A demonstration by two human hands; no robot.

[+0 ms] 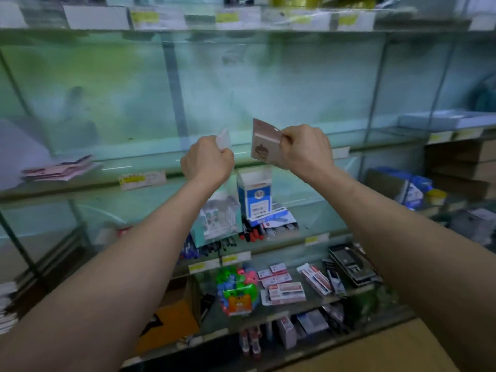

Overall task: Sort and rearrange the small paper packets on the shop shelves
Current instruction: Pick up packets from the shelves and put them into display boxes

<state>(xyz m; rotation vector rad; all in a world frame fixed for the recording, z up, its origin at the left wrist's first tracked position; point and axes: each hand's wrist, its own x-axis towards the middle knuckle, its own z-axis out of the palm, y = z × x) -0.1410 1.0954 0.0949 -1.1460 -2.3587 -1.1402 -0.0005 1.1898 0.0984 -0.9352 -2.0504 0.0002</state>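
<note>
Both my arms reach up in front of a glass shelf [80, 183]. My right hand [306, 150] pinches a small brown paper packet [264, 142] with an acorn picture, held upright at its top right edge. My left hand [208, 159] is closed around a small clear or whitish packet [225, 138] that sticks up from the fist. The two packets are a hand's width apart. A loose pile of pink paper packets [61, 169] lies on the same shelf at the far left.
Below stand a blue-and-white open box [255, 194], a teal packet [217, 218] and pens [252, 233]. Lower shelves hold red-white small boxes [281, 285], colourful toys [236, 288] and dark packs [351, 261]. Cardboard boxes [461, 167] stand at right.
</note>
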